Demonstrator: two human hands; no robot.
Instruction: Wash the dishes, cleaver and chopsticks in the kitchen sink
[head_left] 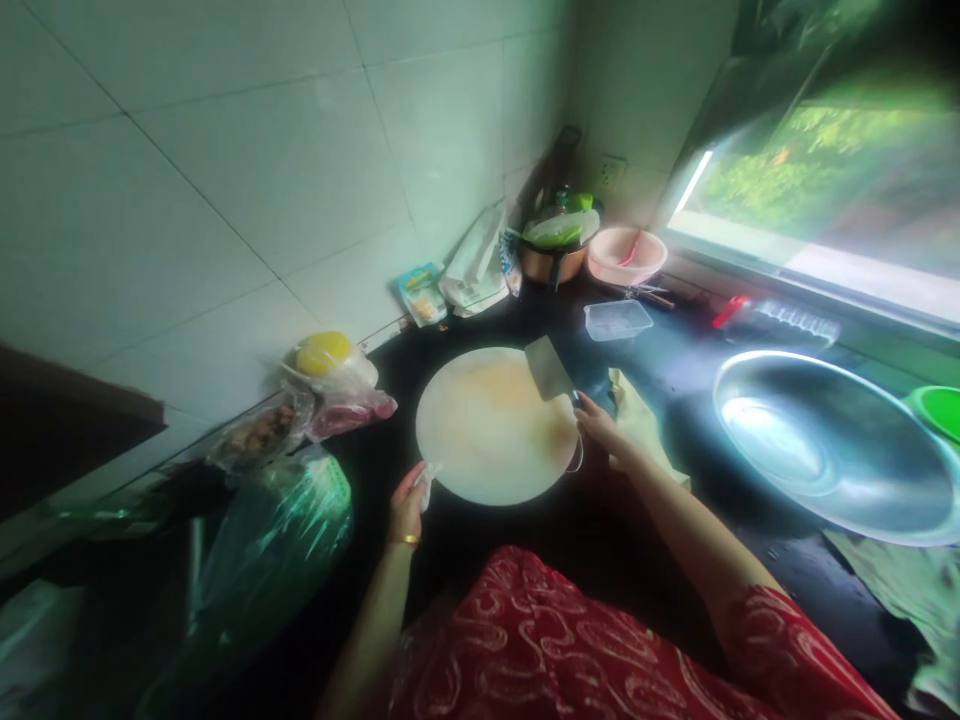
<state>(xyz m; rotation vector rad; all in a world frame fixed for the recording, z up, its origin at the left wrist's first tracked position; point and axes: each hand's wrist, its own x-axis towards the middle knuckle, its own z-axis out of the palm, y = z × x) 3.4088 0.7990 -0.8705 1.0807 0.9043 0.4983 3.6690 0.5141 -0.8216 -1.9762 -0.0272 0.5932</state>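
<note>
A round, pale cutting board with yellowish and brown stains lies on the dark counter in front of me. My right hand is closed round the handle of a cleaver, whose broad blade is over the board's upper right edge. At the board's lower left rim, my left hand is closed on a crumpled white cloth or tissue. A thin wire loop sticks out at the board's right edge. Nothing lies on the board.
A large metal basin stands at the right, beside a cloth. Behind the board are a clear plastic box, a pink bowl and a pot. Bagged food lines the left wall. A beige cloth lies near my right forearm.
</note>
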